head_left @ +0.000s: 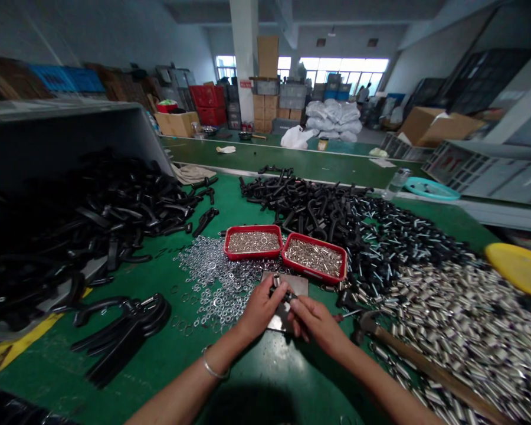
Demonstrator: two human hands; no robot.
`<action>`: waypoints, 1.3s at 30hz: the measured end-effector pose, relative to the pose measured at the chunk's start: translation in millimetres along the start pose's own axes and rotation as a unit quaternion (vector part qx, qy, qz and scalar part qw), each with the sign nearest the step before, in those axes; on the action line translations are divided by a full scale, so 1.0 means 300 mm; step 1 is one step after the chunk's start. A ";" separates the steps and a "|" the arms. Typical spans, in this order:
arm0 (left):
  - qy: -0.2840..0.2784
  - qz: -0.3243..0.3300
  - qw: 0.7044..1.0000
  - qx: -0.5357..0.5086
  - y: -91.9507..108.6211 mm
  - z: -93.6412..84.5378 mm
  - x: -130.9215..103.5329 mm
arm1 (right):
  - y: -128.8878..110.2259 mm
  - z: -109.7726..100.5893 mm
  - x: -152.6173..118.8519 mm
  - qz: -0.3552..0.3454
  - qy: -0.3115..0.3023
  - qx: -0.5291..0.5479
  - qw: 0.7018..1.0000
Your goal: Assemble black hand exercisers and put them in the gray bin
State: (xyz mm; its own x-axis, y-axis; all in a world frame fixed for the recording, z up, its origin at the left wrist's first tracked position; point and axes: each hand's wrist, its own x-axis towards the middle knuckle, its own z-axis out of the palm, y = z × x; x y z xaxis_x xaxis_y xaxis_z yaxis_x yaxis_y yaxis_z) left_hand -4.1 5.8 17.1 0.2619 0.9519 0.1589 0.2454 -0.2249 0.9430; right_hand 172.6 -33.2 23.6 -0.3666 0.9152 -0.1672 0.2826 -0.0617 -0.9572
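My left hand (262, 304) and my right hand (314, 319) meet over a flat metal plate (278, 319) on the green table. Between them they hold a small black part (287, 295), their fingers closed round it. A silver metal sleeve (277, 281) stands up at my left fingertips. Just beyond the plate are two red trays, the left one (253, 255) with tiny metal pieces and the right one (314, 273) with small pins. Loose washers (216, 301) are scattered left of my left hand.
A hammer (425, 363) lies right of my right hand beside piled silver sleeves (478, 330). Black parts (310, 206) are heaped behind the trays. A grey crate (150, 133) of black handles is at left, with several handles (133, 324) in front.
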 end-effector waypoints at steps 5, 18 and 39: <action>-0.025 -0.008 0.999 0.020 -0.002 0.001 -0.015 | 0.015 0.011 -0.006 0.026 -0.028 -0.011 0.999; -0.001 0.035 0.996 0.085 -0.003 0.040 0.012 | 0.064 0.003 -0.008 0.030 0.000 0.092 0.995; -0.099 0.037 0.966 0.235 -0.039 0.050 0.044 | 0.074 0.032 -0.012 0.031 0.045 0.082 0.995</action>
State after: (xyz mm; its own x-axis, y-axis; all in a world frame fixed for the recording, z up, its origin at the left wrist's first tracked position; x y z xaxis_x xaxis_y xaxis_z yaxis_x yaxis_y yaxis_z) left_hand 10.4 18.0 3.8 0.4574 0.8814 0.1176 0.6031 -0.4047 0.6874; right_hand 171.7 -41.7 0.8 -0.2696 0.9392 -0.2127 0.1506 -0.1770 -0.9726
